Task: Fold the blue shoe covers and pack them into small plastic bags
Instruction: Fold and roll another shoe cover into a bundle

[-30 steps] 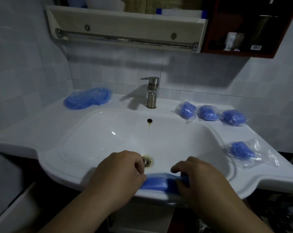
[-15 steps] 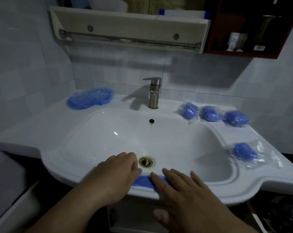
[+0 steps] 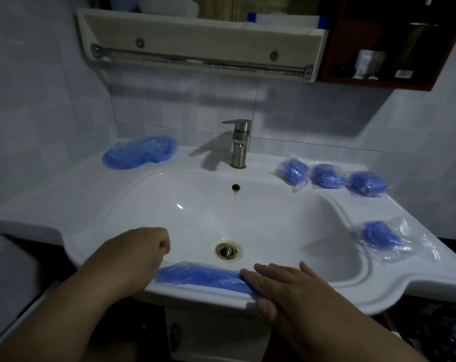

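The sink [image 3: 64, 197] serves as the workbench. On its far left corner lies a pile [image 3: 140, 152] of unfolded blue covers, which looks like the bulk of what is left. How many it holds cannot be counted. On the near rim one cover [image 3: 200, 277] lies flattened into a long narrow strip, so its folding seems part done: it likely needs folding shorter, then bagging. The right hand [image 3: 287, 288] lies flat on the strip's right end, fingers straight and close together, pressing it down. The left hand [image 3: 132, 257] sits at the left end with fingers curled under. Whether they pinch the strip or only rest on it I cannot tell, as the back of the hand hides them. Four packs look finished: three far bags [image 3: 326, 176] in a row on the far right ledge, and a near bag [image 3: 381, 236] on the right ledge, its plastic wider and looser. Whether any is sealed is too small to tell. No empty bag can be made out, though that loose clear plastic might hide spares.
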